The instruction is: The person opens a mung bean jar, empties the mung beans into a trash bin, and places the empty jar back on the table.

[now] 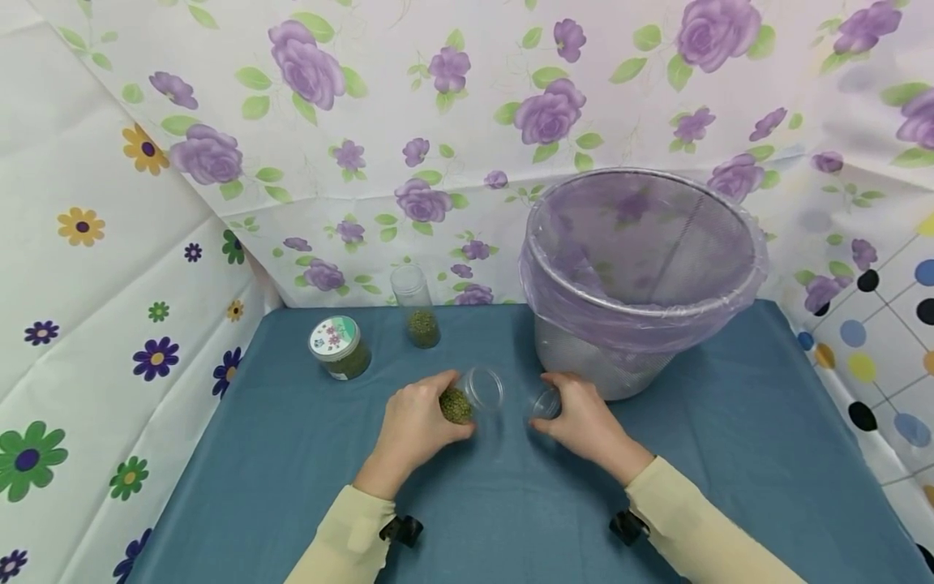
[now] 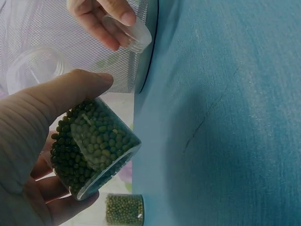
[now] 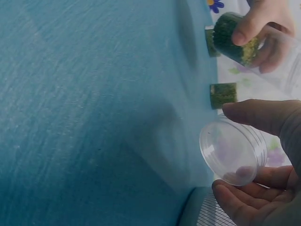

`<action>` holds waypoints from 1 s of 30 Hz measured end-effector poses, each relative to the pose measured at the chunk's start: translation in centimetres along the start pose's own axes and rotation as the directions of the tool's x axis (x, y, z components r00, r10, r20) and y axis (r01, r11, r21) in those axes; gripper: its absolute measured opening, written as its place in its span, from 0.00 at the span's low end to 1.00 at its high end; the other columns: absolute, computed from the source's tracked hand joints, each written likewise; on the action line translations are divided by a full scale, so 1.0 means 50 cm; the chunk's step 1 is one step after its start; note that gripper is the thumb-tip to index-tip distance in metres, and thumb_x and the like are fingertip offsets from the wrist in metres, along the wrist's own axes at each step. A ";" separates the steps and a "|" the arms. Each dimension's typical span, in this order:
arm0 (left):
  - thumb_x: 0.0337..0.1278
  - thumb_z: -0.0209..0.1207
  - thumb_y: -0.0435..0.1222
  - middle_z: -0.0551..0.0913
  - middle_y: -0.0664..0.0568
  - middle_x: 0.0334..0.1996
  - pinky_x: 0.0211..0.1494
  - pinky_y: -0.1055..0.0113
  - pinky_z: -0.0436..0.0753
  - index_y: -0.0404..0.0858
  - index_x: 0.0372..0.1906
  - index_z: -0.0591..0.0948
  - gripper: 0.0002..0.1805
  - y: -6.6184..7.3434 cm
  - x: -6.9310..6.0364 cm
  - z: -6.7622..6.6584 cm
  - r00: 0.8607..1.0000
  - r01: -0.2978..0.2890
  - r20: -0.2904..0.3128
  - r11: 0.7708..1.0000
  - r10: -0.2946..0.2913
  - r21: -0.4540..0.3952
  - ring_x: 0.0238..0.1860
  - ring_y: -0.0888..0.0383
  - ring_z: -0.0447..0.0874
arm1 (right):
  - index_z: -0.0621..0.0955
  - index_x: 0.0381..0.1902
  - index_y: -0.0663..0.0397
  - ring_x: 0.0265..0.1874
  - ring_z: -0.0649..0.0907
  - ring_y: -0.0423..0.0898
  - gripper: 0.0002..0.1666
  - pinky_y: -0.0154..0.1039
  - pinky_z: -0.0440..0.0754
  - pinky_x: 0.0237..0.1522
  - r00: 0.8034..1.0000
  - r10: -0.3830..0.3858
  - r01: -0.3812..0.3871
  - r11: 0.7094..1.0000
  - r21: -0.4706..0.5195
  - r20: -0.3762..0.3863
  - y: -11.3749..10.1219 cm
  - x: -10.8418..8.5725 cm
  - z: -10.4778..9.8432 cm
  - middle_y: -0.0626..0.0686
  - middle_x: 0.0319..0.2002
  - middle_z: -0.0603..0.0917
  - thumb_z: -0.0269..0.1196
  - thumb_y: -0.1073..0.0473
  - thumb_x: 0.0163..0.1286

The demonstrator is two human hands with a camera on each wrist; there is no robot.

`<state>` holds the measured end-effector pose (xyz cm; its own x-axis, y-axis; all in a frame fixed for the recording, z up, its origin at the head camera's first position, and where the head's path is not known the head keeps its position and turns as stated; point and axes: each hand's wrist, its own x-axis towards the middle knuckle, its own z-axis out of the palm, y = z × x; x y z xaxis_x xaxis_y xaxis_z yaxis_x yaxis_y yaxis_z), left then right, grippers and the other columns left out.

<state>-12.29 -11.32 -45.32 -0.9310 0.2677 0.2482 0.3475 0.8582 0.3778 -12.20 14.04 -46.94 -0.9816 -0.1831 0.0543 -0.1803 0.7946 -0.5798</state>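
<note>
Jar (image 1: 470,398) of beans (image 2: 96,141), gripped in left hand (image 1: 417,422), leaning right toward clear lid (image 1: 546,404), pinched in right hand (image 1: 586,419).

The head camera is looking forward and down from the near side, set well back and taking in the blue table (image 1: 292,487), the left hand (image 1: 417,415), the right hand (image 1: 587,415) and the mesh basket (image 1: 609,365) at far right. The left wrist camera, turned sideways, is facing far and right, close behind the bean jar (image 2: 96,148). The right wrist camera, also turned sideways, is facing far and left, close to the clear lid (image 3: 228,150). Both wrist views are sharing the two hands, the table and part of the basket.
</note>
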 end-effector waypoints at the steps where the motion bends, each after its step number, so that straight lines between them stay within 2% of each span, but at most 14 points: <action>1: 0.27 0.72 0.54 0.83 0.63 0.37 0.34 0.64 0.79 0.55 0.49 0.78 0.33 -0.001 0.000 0.001 1.000 0.000 -0.002 1.000 0.000 -0.002 0.32 0.65 0.80 | 0.74 0.59 0.60 0.54 0.78 0.55 0.43 0.51 0.78 0.52 1.000 -0.003 0.003 1.000 -0.002 0.000 0.002 0.001 0.004 0.59 0.54 0.79 0.74 0.48 0.47; 11: 0.27 0.73 0.53 0.82 0.64 0.35 0.32 0.65 0.78 0.53 0.48 0.79 0.32 -0.006 -0.001 0.006 1.000 0.003 -0.003 1.000 -0.003 -0.014 0.31 0.65 0.78 | 0.72 0.61 0.60 0.54 0.78 0.54 0.44 0.50 0.78 0.52 1.000 0.013 -0.013 1.000 -0.017 0.014 0.014 0.012 0.037 0.58 0.55 0.78 0.71 0.44 0.50; 19: 0.27 0.73 0.54 0.83 0.63 0.38 0.34 0.63 0.79 0.53 0.50 0.79 0.34 -0.006 0.000 0.004 1.000 0.008 0.000 1.000 -0.008 -0.011 0.33 0.64 0.80 | 0.72 0.61 0.61 0.53 0.78 0.55 0.44 0.50 0.78 0.52 1.000 0.023 -0.023 0.999 -0.022 0.017 0.015 0.014 0.041 0.59 0.55 0.78 0.71 0.43 0.51; 30: 0.28 0.72 0.55 0.83 0.62 0.39 0.36 0.63 0.80 0.53 0.51 0.78 0.34 -0.006 0.000 0.003 1.000 0.018 0.012 1.000 -0.018 -0.002 0.34 0.64 0.80 | 0.74 0.59 0.63 0.53 0.78 0.55 0.43 0.50 0.79 0.51 1.000 0.015 -0.012 0.991 -0.132 0.023 0.011 0.007 0.048 0.61 0.54 0.78 0.72 0.47 0.49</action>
<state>-12.39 -11.50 -45.56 -0.9383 0.2576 0.2309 0.3312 0.8618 0.3842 -12.51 13.03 -49.22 -0.9824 -0.1847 0.0267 -0.1756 0.8663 -0.4676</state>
